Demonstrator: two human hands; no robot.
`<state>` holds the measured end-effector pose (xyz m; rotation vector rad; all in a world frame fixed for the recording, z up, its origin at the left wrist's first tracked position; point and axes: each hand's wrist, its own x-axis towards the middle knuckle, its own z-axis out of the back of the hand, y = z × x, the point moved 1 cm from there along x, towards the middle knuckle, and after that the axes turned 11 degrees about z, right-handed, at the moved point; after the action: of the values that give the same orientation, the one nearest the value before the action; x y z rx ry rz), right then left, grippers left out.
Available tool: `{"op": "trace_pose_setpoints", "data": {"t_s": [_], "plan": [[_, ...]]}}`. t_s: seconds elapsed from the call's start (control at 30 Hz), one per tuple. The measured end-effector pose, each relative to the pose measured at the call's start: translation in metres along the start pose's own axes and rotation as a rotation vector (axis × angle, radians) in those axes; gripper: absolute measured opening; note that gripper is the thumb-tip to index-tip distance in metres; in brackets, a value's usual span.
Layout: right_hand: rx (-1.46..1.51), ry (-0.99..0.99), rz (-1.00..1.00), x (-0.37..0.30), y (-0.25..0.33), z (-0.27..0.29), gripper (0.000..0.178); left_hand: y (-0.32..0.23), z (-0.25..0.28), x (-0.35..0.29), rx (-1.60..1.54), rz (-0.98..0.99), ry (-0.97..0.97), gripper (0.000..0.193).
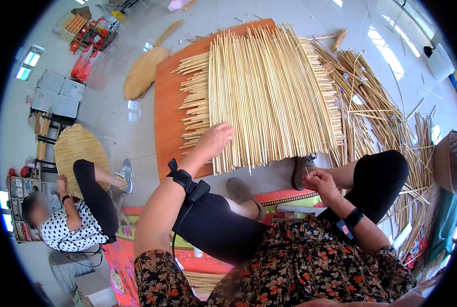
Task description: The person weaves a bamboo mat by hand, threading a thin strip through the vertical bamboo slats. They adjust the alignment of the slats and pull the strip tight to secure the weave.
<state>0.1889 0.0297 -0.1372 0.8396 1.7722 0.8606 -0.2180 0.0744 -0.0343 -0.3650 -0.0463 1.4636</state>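
Observation:
A mat of pale straw stalks (269,92), laid side by side in a top layer over crosswise stalks, covers most of an orange-brown board (168,112). My left hand (217,140) rests over the mat's near left edge, fingers bent and pressed together against the stalks; whatever they pinch is hidden. Just off the mat's near right corner, above my knee, my right hand (320,184) is closed in a pinch. A thin tip shows at its fingers, too small to name.
Loose stalks (366,107) lie heaped on the floor at right, beside a woven basket (448,161). An oval straw piece (145,71) lies beyond the board's left. At left a seated person (77,220) holds another oval straw mat (80,153). Red patterned cloth (123,271) lies below.

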Motion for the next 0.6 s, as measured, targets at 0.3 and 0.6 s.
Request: {"op": "trace_pose_setpoints", "data": {"t_s": [0.3, 0.6], "plan": [[-0.031, 0.078, 0.012, 0.007, 0.003, 0.001, 0.006, -0.013, 0.008, 0.008, -0.087, -0.008, -0.032, 0.032], [0.026, 0.102, 0.043, 0.002, 0.004, 0.001, 0.010, -0.101, -0.001, 0.028, -0.064, -0.531, -0.025, 0.041]]}}
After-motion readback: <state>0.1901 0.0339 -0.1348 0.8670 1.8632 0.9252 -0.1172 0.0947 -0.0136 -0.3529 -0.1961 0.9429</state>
